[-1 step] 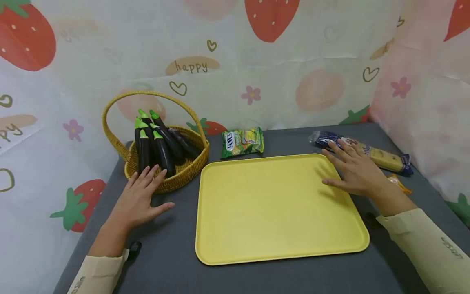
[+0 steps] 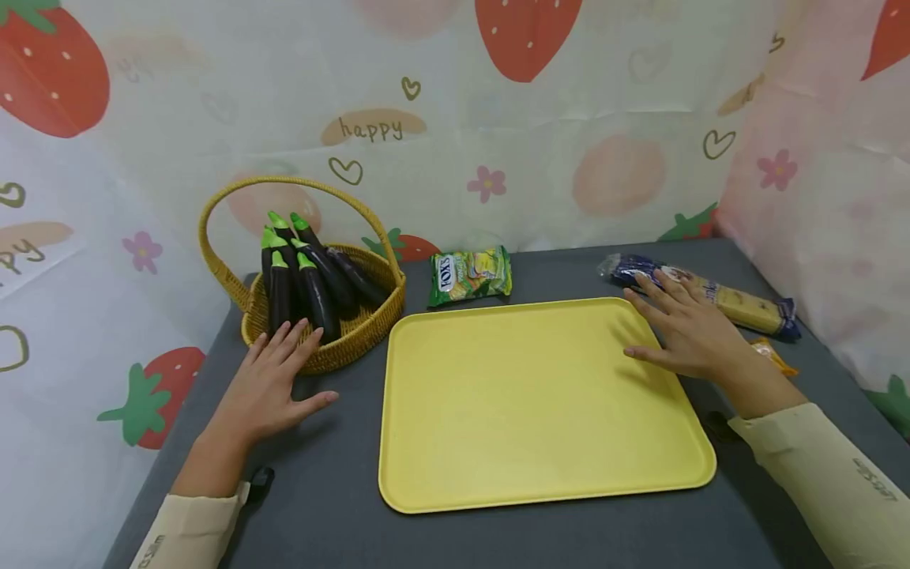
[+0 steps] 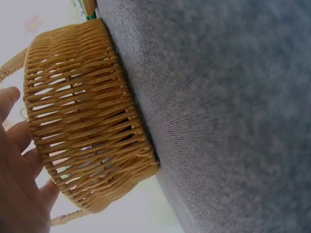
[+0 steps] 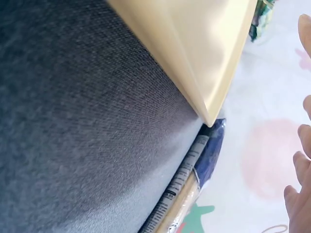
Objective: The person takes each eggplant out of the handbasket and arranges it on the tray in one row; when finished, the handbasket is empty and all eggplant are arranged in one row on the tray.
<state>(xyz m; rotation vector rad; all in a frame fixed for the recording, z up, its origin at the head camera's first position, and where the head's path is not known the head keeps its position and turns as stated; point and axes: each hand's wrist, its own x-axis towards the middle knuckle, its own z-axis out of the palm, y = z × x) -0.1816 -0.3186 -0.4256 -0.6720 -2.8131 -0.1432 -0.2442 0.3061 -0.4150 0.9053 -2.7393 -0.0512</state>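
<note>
My left hand point(image 2: 268, 391), fingers straight and thumb spread, hovers at the near side of a wicker basket point(image 2: 366, 336). Its fingertips overlap the basket rim in the head view, and the left wrist view shows them beside the woven wall point(image 3: 82, 111). Several dark eggplants point(image 2: 317, 300) with green caps stand heaped in the basket. Over the far right corner of a yellow tray point(image 2: 526, 411), my right hand point(image 2: 686, 332) is spread palm down, holding nothing. Its fingers partly hide a long blue and yellow pack of pasta point(image 2: 753, 308) lying beyond.
A green Fox's candy bag point(image 2: 471, 275) lies behind the tray, near the back edge of the grey table point(image 2: 498, 537). By my right wrist is a small orange packet point(image 2: 773, 356). Printed cloth point(image 2: 526, 205) hangs behind and on the right.
</note>
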